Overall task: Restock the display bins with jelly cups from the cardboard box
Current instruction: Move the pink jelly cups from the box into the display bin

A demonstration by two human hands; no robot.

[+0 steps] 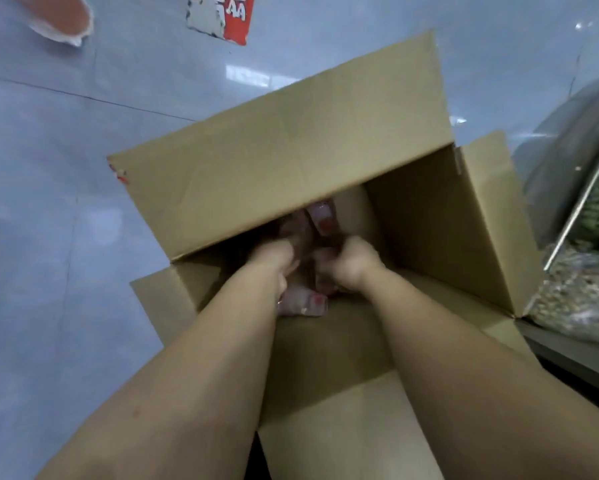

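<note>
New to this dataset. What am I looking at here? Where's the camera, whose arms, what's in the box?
There is one picture, from a wide-angle camera worn on a person's head, looking down. No robot: the two bare arms are the wearer's own. Both reach into an open cardboard box standing on a pale tiled floor. The left hand and right hand are closed around pinkish jelly cups at the bottom; the blur hides how many each holds. At the right edge are display bins with bagged goods. A torn red paper scrap lies on the floor beyond the box.

matt cardboard box, glossy tiled floor.
</note>
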